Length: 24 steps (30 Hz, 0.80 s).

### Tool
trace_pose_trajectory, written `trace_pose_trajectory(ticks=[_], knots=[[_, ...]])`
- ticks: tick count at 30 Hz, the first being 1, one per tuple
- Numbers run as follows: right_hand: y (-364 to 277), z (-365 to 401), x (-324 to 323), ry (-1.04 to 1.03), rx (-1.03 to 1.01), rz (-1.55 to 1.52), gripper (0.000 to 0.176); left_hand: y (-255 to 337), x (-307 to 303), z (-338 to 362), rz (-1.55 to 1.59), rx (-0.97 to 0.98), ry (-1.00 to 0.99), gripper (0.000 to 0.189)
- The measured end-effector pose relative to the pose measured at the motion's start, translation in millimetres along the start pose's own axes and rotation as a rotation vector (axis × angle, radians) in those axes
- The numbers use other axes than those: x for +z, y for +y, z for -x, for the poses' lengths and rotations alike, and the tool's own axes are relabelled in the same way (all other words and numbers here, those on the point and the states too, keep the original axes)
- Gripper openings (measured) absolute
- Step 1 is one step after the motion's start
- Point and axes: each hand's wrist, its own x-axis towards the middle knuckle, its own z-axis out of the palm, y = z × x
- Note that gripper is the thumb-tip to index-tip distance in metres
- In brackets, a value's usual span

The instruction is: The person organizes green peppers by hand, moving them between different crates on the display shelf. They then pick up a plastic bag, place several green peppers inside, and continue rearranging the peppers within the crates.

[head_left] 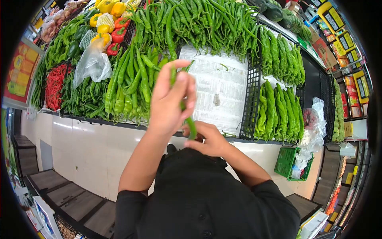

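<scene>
My left hand (173,95) is raised over the display, its fingers curled round a long green chili pepper (191,128). The pepper hangs down past the palm, partly hidden by the fingers. Lower and to the right, my right hand (209,140) has its fingers bent at the pepper's lower end. Beyond both hands lies a section lined with white printed paper (217,89), with a few loose green bits on it. To the left of my left hand, long green peppers (133,79) are laid in a pile, and more green peppers (195,22) are heaped at the back.
A black mesh divider (251,101) separates the papered section from green pepper rows (280,113) at right. Red chilies (56,85), a clear plastic bag (92,67) and bell peppers (118,35) sit at left. A green basket (284,163) stands on the floor at right.
</scene>
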Motion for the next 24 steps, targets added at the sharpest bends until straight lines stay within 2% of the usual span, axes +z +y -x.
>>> trace_pose_trajectory(ticks=[1, 4, 5, 7, 9, 11, 12, 14, 15, 17, 20, 23, 24], knots=[[7.2, 1.2, 0.2, 0.092, 0.034, 0.032, 0.035, -13.6, -1.4, -10.9, 0.016, -0.015, -0.090, 0.038], [32.4, -2.1, -14.7, 0.313, 0.087, -0.019, 0.022, -59.9, 6.6, -35.4, -0.678, 0.349, 0.113, 0.049], [48.3, -5.1, -25.1, 0.362, 0.104, -0.081, 0.021, -72.5, -5.0, -32.2, -0.768, 0.312, 0.083, 0.052], [82.7, -12.7, -54.1, 0.433, 0.105, -0.001, 0.018, -93.9, -43.7, -23.4, -0.951, 0.239, 0.012, 0.059], [95.2, -24.8, -82.9, 0.519, 0.063, 0.168, 0.020, -123.2, -78.1, -11.2, -0.975, 0.056, -0.077, 0.048], [116.1, -45.8, -111.3, 0.517, -0.215, 0.405, 0.024, -146.4, -97.7, -4.1, -1.044, -0.164, -0.064, 0.041], [124.2, -54.9, -117.2, 0.524, -0.219, 0.460, 0.023, -157.2, -104.8, -3.3, -1.076, -0.268, -0.054, 0.037], [141.5, -71.9, -120.0, 0.533, -0.229, 0.568, 0.023, -183.9, -120.7, -4.3, -1.321, -0.107, -0.079, 0.036], [152.9, -79.0, -119.6, 0.505, -0.209, 0.478, 0.024, -190.7, -124.6, -6.0, -1.442, -0.025, -0.092, 0.036], [171.6, -89.0, -116.4, 0.444, -0.166, 0.300, 0.024, -193.6, -120.6, -11.3, -1.535, -0.062, -0.108, 0.036], [168.6, -80.9, -105.7, 0.345, 0.127, 0.118, 0.022, -208.3, -132.8, -21.3, -1.666, -0.092, -0.105, 0.038], [176.3, -67.7, -89.7, 0.302, 0.305, -0.036, 0.019, -211.2, -132.3, -24.9, -1.709, -0.142, -0.089, 0.035], [192.6, -62.8, -81.0, 0.322, 0.227, -0.030, 0.020, -210.2, -129.6, -26.3, -1.709, -0.163, -0.083, 0.033]])
